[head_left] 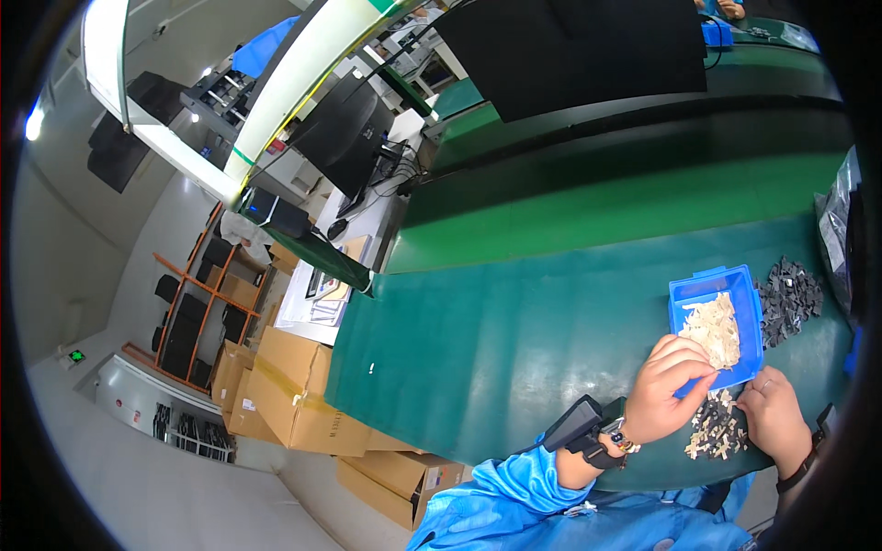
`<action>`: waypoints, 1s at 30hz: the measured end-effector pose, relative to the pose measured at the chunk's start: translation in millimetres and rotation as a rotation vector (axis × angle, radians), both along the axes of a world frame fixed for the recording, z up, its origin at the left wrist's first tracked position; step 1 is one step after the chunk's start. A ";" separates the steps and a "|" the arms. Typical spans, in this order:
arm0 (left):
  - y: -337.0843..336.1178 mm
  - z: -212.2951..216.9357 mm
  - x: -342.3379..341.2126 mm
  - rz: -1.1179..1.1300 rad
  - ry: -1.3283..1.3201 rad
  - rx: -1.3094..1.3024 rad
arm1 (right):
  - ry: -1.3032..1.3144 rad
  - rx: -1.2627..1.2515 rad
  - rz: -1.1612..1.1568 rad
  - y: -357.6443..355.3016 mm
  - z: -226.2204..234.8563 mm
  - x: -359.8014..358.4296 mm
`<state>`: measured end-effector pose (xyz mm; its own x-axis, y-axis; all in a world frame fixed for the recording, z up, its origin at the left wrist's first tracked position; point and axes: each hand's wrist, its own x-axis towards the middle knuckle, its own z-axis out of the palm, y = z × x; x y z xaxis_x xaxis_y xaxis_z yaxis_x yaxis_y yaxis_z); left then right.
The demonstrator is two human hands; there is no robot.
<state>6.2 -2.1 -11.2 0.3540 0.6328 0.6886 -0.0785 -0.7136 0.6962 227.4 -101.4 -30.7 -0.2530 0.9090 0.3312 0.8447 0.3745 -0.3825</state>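
Observation:
A blue plastic bin [750,321] holds a heap of small flat cream-coloured pieces [717,329]. My left hand [673,381] is at the bin's near left edge, its fingers curled and pinched together close to the cream pieces. Whatever sits between those fingertips is too small to make out. Just off the bin's near right corner, my right hand [774,411] has its fingers bent and drawn together; what they grip is hidden. Between the hands lies a pile of small joined black and cream pieces [717,430]. Loose black pieces [788,298] are heaped right of the bin.
The green mat [514,340] covers the bench. A grey plastic bag [838,216] stands at the far right. Cardboard boxes [299,390] are stacked off the bench's left end. A dark panel [574,55] hangs beyond. Another person's hands [730,8] show at the top right.

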 end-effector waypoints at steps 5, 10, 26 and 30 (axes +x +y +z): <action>1.2 3.1 -2.8 -0.003 0.001 -0.008 | -0.058 0.034 0.037 -0.5 -0.1 -0.8; -0.2 1.0 0.9 -0.002 0.006 -0.009 | -0.066 0.036 0.052 -1.5 -2.9 4.3; 4.3 7.3 -8.3 0.061 0.099 0.016 | -0.241 0.090 0.210 4.9 30.2 11.8; 3.5 13.6 -7.1 0.040 0.161 0.024 | -0.269 0.242 0.246 6.1 47.4 11.8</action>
<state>-0.8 1.4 2.5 0.4361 0.6329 0.6398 0.0613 -0.7302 0.6805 239.2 -95.4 16.7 -0.5584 0.7154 0.4200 0.7768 0.6286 -0.0378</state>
